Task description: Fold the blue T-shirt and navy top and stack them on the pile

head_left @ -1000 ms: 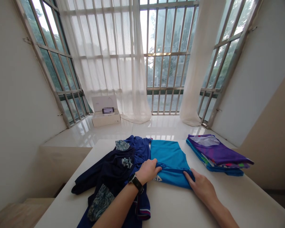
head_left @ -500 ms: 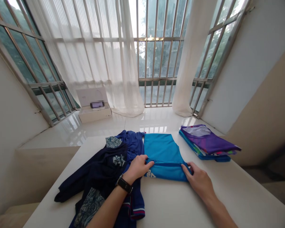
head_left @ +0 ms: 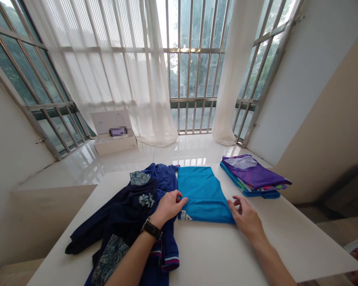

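dark clothes (head_left: 113, 210): heaped on the table (head_left: 209, 254), left
left hand (head_left: 168, 206): fingertips nearly together at the blue shirt's (head_left: 201, 182) left edge; cannot tell if gripping
blue shirt: folded, between 2 hands
right hand (head_left: 247, 216): fingers loosely parted, thumb at shirt's right edge
folded stack (head_left: 256, 174): far right

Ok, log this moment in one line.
left hand: blue garment, left edge | right hand: its right edge | dark clothes: left | folded stack: right

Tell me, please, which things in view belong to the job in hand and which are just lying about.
Seemingly part of the job:
blue garment, between left hand and right hand
folded stack of clothes
heaped dark clothes

Probably just lying about:
open white box on the sill
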A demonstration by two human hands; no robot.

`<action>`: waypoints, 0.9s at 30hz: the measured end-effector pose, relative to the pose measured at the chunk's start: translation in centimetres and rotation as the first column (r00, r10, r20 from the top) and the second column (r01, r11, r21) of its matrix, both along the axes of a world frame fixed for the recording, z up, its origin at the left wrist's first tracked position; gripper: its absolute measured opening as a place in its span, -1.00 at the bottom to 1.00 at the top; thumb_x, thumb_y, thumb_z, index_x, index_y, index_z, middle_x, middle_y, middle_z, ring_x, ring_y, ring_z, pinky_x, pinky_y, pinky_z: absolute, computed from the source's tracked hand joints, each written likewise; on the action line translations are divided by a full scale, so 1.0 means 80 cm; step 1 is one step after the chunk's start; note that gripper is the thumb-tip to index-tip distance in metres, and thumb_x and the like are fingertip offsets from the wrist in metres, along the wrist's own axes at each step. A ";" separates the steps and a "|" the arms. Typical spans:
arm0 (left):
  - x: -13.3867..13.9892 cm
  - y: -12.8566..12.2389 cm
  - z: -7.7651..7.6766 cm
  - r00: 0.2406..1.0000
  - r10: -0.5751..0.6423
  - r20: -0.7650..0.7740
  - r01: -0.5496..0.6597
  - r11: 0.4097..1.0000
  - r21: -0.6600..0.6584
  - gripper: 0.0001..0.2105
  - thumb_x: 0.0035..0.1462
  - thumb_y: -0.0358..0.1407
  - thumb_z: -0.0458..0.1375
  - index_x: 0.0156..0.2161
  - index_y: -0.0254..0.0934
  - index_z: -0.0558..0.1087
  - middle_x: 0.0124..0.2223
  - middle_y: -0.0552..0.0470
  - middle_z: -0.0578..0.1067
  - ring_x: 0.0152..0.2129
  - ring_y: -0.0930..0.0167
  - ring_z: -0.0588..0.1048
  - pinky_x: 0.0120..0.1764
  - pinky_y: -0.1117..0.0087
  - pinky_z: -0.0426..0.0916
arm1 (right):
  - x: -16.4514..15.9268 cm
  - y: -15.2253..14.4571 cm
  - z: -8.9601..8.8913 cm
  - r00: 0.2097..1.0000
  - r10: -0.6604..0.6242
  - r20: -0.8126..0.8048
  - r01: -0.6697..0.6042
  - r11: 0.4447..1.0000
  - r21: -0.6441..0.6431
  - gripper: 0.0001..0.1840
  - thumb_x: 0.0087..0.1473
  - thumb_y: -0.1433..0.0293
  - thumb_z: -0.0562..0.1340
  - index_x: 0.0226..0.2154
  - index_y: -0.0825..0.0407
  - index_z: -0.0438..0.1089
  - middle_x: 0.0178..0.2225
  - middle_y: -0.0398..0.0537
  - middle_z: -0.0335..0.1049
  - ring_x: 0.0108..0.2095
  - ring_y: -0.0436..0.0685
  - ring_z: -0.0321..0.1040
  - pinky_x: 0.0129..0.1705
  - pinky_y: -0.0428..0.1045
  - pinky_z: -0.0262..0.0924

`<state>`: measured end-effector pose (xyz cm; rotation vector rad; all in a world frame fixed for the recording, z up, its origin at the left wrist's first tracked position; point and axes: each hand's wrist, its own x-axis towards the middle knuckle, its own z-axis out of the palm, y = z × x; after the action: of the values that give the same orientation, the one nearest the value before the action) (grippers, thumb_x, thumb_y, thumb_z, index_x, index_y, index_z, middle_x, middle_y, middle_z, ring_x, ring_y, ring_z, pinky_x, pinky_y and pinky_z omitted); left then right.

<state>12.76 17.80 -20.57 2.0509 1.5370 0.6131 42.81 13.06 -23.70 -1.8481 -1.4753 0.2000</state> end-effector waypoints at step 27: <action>-0.004 0.010 -0.014 0.992 -0.041 0.123 0.032 0.997 0.077 -0.87 0.26 -0.24 0.06 -0.30 -0.22 0.35 -0.37 0.06 0.52 -0.39 0.38 0.52 -0.34 0.45 0.28 | -0.017 0.014 -0.010 0.987 0.122 0.109 -0.135 0.983 0.125 -0.48 0.21 -0.09 -0.02 -0.19 -0.02 0.32 -0.26 0.02 0.46 -0.27 0.21 0.42 -0.26 0.06 0.28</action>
<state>12.46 18.56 -21.72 2.0493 1.4220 0.7800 41.49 14.16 -24.49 -1.6803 -1.6388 0.0699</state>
